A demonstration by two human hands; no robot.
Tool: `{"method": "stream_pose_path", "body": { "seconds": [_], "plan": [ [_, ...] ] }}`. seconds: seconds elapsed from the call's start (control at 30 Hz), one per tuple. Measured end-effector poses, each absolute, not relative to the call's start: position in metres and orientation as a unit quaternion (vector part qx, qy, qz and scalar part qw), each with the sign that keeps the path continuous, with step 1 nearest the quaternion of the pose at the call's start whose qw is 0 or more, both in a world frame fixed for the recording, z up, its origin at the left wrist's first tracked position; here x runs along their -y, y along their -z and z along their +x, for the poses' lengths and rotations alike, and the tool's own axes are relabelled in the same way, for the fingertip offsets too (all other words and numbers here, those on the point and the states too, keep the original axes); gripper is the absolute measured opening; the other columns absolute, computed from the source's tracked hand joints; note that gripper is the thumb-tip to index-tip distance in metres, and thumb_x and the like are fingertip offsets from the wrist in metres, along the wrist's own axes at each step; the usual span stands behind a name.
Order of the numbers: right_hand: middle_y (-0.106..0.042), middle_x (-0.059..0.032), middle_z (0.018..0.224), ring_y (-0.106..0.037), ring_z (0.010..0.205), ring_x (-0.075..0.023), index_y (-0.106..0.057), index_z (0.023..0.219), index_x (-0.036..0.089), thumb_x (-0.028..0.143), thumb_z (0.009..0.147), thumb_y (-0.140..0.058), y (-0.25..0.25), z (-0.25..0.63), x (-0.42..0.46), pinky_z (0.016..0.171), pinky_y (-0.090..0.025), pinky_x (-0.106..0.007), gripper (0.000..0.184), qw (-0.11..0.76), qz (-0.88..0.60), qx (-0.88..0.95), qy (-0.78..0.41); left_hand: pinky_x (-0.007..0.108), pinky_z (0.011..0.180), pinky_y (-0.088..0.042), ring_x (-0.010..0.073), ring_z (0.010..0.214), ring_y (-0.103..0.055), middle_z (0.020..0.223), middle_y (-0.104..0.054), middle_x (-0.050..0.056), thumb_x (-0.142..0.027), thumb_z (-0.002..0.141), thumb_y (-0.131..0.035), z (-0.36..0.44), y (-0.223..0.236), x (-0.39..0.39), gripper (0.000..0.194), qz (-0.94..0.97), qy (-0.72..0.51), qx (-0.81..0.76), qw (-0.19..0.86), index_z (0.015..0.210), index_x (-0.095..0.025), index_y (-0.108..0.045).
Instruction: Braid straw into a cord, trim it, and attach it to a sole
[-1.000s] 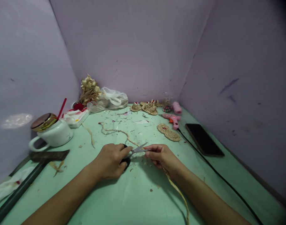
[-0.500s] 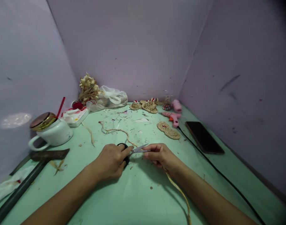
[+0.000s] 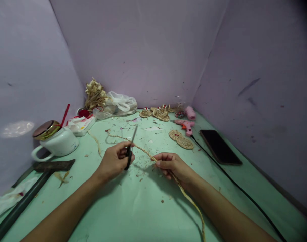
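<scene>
A pair of black-handled scissors [image 3: 129, 157] is in my left hand [image 3: 115, 158], its blades closed and pointing up and away. The same hand's fingertips are at a thin braided straw cord [image 3: 144, 151]; whether they pinch it is hard to make out. My right hand [image 3: 170, 164] grips the cord between thumb and fingers. From there the cord's loose tail runs down over the near part of the table, and its far end lies on the green tabletop [image 3: 143, 208]. To the right lies a flat coiled straw piece [image 3: 181, 139].
A pink glue gun [image 3: 185, 126] with a black cable and a dark phone [image 3: 220, 147] lie on the right. Small straw hats [image 3: 160, 113] sit at the back. On the left are a white mug [image 3: 59, 143], a hammer-like tool [image 3: 54, 165] and a plastic bag [image 3: 120, 104].
The scissors have swung from pointing right at the cord to upright, blades closed. My left hand moved left to the cord, which now stretches straighter between my hands. My right hand stays nearly in place.
</scene>
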State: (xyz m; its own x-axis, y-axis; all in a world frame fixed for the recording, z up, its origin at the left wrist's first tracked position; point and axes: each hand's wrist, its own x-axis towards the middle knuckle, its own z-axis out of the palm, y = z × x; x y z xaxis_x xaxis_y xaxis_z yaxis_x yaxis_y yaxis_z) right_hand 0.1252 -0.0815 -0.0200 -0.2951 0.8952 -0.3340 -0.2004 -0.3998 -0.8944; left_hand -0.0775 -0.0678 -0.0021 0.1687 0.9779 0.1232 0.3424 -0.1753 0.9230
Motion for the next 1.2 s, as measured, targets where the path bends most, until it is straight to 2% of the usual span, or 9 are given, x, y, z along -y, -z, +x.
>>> {"method": "stream_pose_path", "body": {
  "seconds": [0.17,0.3,0.4,0.53,0.67,0.9,1.2],
  "plan": [
    [-0.059,0.0019,0.057,-0.047,0.038,-0.0048,-0.056,0.077,0.013,0.015,0.054,-0.064,0.021,0.124,0.085,0.033,-0.034,-0.015,0.024,0.347,-0.423,0.389,-0.741,0.02,0.049,-0.04,0.0133,0.055,-0.058,0.068,-0.063,0.003,-0.028,0.059,-0.068,-0.07,0.006,0.066,0.043,0.478,-0.491,-0.511,0.518,0.094,-0.016,-0.046],
    [-0.059,0.0022,0.056,-0.051,0.04,-0.0072,-0.054,0.076,0.014,0.015,0.053,-0.065,0.023,0.121,0.088,0.036,-0.038,-0.017,0.025,0.322,-0.411,0.388,-0.76,0.015,0.042,-0.034,0.0109,0.055,-0.058,0.075,-0.064,0.006,-0.024,0.06,-0.066,-0.061,0.013,0.066,0.039,0.39,-0.507,-0.485,0.597,0.091,-0.017,-0.044],
    [-0.06,0.0012,0.054,-0.053,0.041,-0.0088,-0.054,0.072,0.014,0.016,0.053,-0.067,0.025,0.12,0.09,0.039,-0.04,-0.019,0.023,0.287,-0.394,0.407,-0.773,0.013,0.037,-0.029,0.0091,0.05,-0.056,0.071,-0.063,0.004,-0.019,0.058,-0.066,-0.057,0.014,0.065,0.038,0.352,-0.507,-0.464,0.636,0.09,-0.017,-0.044],
    [-0.061,-0.0015,0.06,-0.055,0.048,-0.0097,-0.056,0.071,0.012,0.02,0.054,-0.07,0.025,0.116,0.092,0.046,-0.044,-0.022,0.024,0.286,-0.369,0.431,-0.772,0.013,0.035,-0.025,0.0087,0.045,-0.053,0.055,-0.054,-0.004,-0.017,0.055,-0.068,-0.054,0.015,0.065,0.043,0.358,-0.537,-0.46,0.61,0.09,-0.018,-0.044],
    [-0.061,-0.002,0.066,-0.054,0.05,-0.0088,-0.06,0.076,0.012,0.032,0.059,-0.07,0.022,0.108,0.096,0.046,-0.044,-0.022,0.028,0.32,-0.382,0.424,-0.756,0.014,0.038,-0.027,0.0088,0.046,-0.053,0.054,-0.055,-0.004,-0.02,0.056,-0.067,-0.05,0.016,0.068,0.043,0.382,-0.539,-0.46,0.593,0.092,-0.018,-0.044],
    [-0.044,0.0052,0.043,-0.042,0.042,-0.0074,-0.064,0.07,0.013,0.041,0.058,-0.068,0.027,0.103,0.092,0.04,-0.043,-0.022,0.031,0.372,-0.438,0.459,-0.678,0.017,0.041,-0.031,0.0098,0.045,-0.053,0.052,-0.055,-0.005,-0.023,0.055,-0.068,-0.047,0.017,0.067,0.043,0.415,-0.519,-0.497,0.558,0.091,-0.018,-0.045],
    [-0.045,0.0054,0.044,-0.042,0.037,-0.0062,-0.061,0.061,0.013,0.033,0.059,-0.067,0.023,0.103,0.095,0.039,-0.039,-0.022,0.021,0.411,-0.436,0.47,-0.648,0.019,0.043,-0.035,0.0099,0.045,-0.051,0.05,-0.05,-0.006,-0.025,0.058,-0.065,-0.043,0.017,0.069,0.04,0.483,-0.492,-0.498,0.526,0.091,-0.016,-0.044]
  ]
}}
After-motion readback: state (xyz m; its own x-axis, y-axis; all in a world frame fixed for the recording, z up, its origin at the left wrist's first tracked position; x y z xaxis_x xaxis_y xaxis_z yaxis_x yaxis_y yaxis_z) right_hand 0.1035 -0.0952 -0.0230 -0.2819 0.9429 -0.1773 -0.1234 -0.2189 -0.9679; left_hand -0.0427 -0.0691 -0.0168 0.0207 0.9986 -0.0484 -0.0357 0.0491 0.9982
